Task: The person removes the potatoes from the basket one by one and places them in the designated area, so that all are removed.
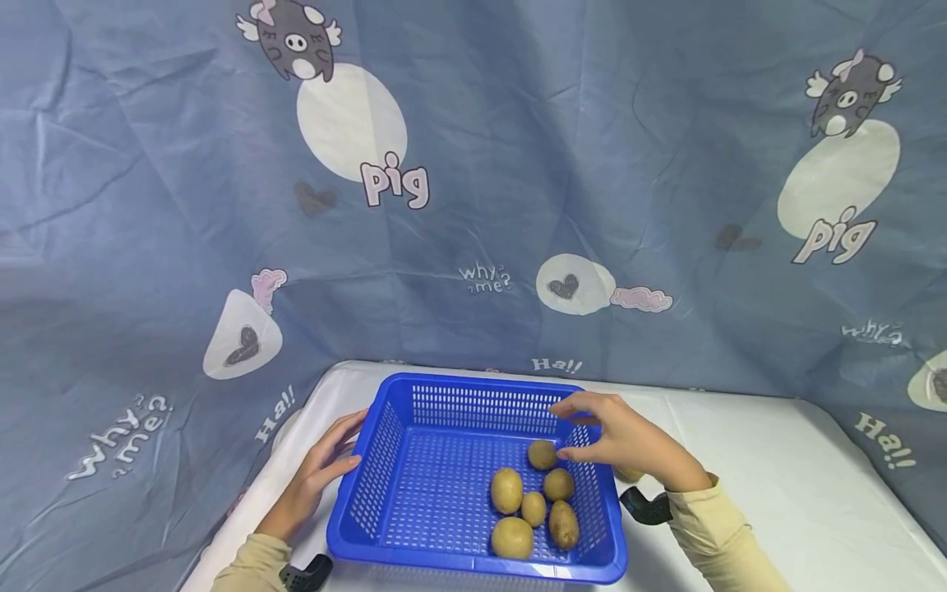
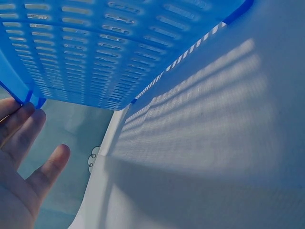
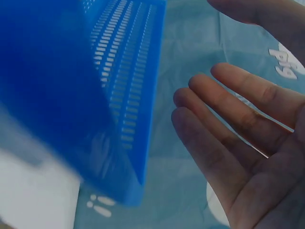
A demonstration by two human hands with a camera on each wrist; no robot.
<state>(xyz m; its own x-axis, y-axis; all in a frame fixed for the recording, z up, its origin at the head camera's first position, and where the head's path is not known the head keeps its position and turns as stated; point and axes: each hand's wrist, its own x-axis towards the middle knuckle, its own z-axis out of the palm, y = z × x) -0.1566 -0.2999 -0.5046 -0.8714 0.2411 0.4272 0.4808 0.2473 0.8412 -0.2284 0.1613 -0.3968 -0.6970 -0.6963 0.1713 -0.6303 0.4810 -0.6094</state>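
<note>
Currently, potatoes (image 1: 512,538) lie in blue basket (image 1: 436,485) near right hand (image 1: 629,440), fingers parted; left hand (image 1: 314,474), fingers spread, touches rim (image 1: 444,562).

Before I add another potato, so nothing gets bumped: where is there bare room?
The blue basket is bare between its left wall and the potatoes. The white table is bare right of the right sleeve. Crowded: the basket's right side, where six potatoes cluster and the right hand hovers.
</note>
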